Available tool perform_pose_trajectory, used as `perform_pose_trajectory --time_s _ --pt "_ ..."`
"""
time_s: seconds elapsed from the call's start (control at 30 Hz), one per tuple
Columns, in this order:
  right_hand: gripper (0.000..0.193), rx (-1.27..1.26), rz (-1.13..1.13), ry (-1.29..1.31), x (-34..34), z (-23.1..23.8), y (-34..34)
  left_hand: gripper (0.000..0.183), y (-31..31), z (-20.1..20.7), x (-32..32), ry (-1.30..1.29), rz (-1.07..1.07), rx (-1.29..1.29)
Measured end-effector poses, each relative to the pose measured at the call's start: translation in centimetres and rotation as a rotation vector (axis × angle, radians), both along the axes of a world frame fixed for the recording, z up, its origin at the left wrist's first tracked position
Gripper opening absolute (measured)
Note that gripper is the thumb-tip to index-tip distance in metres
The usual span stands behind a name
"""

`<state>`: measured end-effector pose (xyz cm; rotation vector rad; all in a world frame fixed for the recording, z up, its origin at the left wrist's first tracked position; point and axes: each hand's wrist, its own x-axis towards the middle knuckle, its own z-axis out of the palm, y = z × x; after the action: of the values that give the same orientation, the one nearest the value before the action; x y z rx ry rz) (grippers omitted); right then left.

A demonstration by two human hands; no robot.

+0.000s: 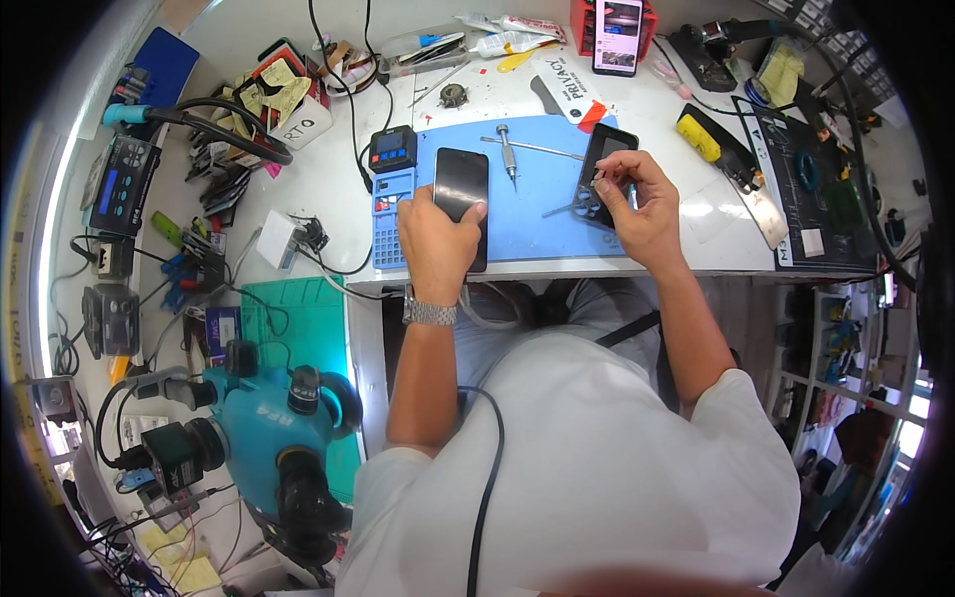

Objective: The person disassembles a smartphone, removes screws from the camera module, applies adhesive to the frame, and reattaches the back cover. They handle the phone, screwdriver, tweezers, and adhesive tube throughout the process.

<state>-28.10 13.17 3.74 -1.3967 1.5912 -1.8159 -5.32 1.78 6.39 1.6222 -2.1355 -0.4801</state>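
A dark smartphone (462, 177) lies screen up on the blue work mat (542, 229). My left hand (438, 239), with a metal watch on its wrist, is wrapped round its lower left part, thumb on the right edge of the glass. My right hand (645, 204) is closed in a pinch above a second black phone or phone housing (614, 146). What its fingertips hold, if anything, is too small to tell. Between the two phones are a small screwdriver (508, 159) and a thin metal rod (537, 148). Another slim metal tool (559, 210) reaches toward my right hand.
A small black device with a screen (394, 149) stands at the mat's upper left. A lit phone (617, 38) leans on a red box behind. On the left are a blue microscope (264, 428) and a green mat (288, 303); to the right, a yellow-handled tool (699, 135).
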Motion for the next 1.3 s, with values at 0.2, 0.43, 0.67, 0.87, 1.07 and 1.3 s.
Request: perform_pose_trajectory --time_s 0.2,0.43,0.67,0.87,1.07,1.3 --pt "0.017 -0.128 -0.016 -0.015 -0.6 1.9 1.0 0.027 2.3 2.5 -2.0 0.243 -0.082 -0.033" --pt "0.014 -0.157 0.008 0.095 -1.5 4.6 2.9 0.019 5.8 3.2 -4.9 0.225 -0.496 -0.247" --pt "0.02 0.005 0.08 0.223 -1.9 5.5 4.3 0.021 7.1 2.7 -6.6 0.188 -0.674 -0.277" --pt "0.02 0.061 0.06 0.235 -2.5 5.7 5.1 0.021 7.1 2.5 -7.2 0.177 -0.71 -0.294" --pt "0.014 0.084 0.014 0.294 -3.2 5.5 5.7 0.017 7.4 2.7 -7.9 0.137 -0.731 -0.286" --pt "0.016 0.052 0.037 0.338 -3.7 5.5 6.0 0.011 7.5 2.9 -8.3 0.171 -0.736 -0.265"
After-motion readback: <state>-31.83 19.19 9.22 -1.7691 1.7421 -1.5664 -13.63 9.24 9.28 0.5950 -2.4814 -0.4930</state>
